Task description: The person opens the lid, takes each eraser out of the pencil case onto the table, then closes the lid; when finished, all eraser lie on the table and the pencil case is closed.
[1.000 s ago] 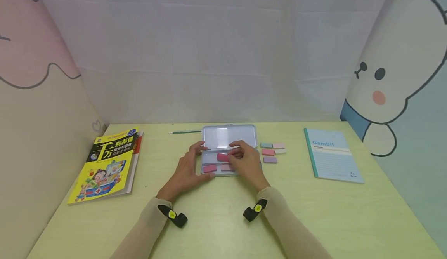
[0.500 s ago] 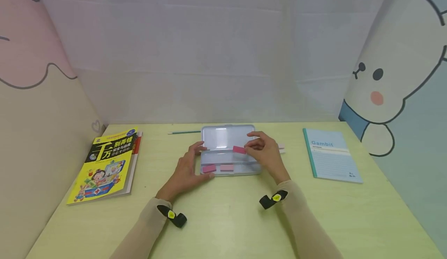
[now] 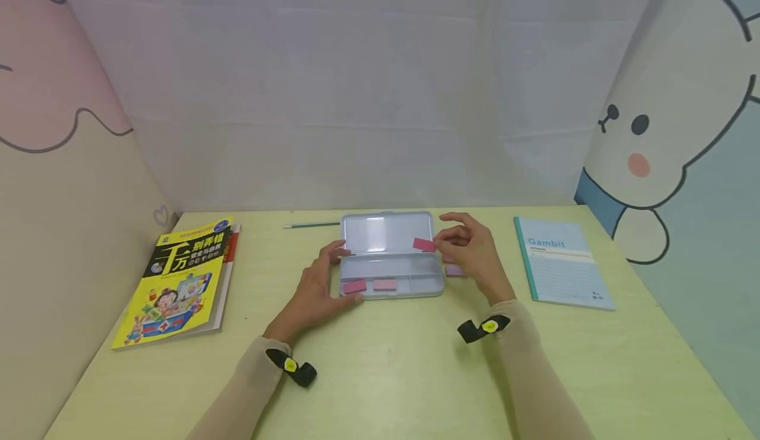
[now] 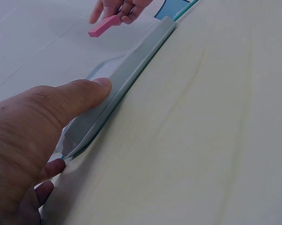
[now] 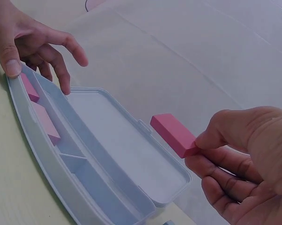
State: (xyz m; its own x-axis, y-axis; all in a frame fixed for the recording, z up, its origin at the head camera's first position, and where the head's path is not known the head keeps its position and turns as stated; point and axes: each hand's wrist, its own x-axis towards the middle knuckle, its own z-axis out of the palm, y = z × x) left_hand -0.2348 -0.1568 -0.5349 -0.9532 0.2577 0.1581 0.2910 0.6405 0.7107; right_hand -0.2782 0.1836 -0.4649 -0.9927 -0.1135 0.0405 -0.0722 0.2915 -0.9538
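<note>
A pale blue-grey pencil case [image 3: 426, 285] lies with its lid [image 3: 380, 232] raised at the back. My left hand [image 3: 316, 283] holds its left end, thumb on the near rim and fingers toward the hinge side. Between thumb and fingers my right hand [image 3: 475, 255] pinches a deep pink eraser [image 5: 174, 134], held in the air near the lid's right edge. In the front compartment sit another pink eraser [image 3: 355, 286] and a lighter pink eraser [image 3: 384, 285]. Beside the case, a lilac eraser [image 3: 454, 271] shows partly; the right hand hides most of the other loose erasers.
A green pencil [image 3: 311, 225] lies behind the case to the left. Stacked books with a yellow cover [image 3: 184, 301] lie at the left. A light blue notebook [image 3: 564, 268] lies at the right, and a white cloth [image 3: 356, 97] hangs behind the table.
From inside the case, the right hand has lifted the pink eraser and carried it up and to the right. The left hand stays on the case.
</note>
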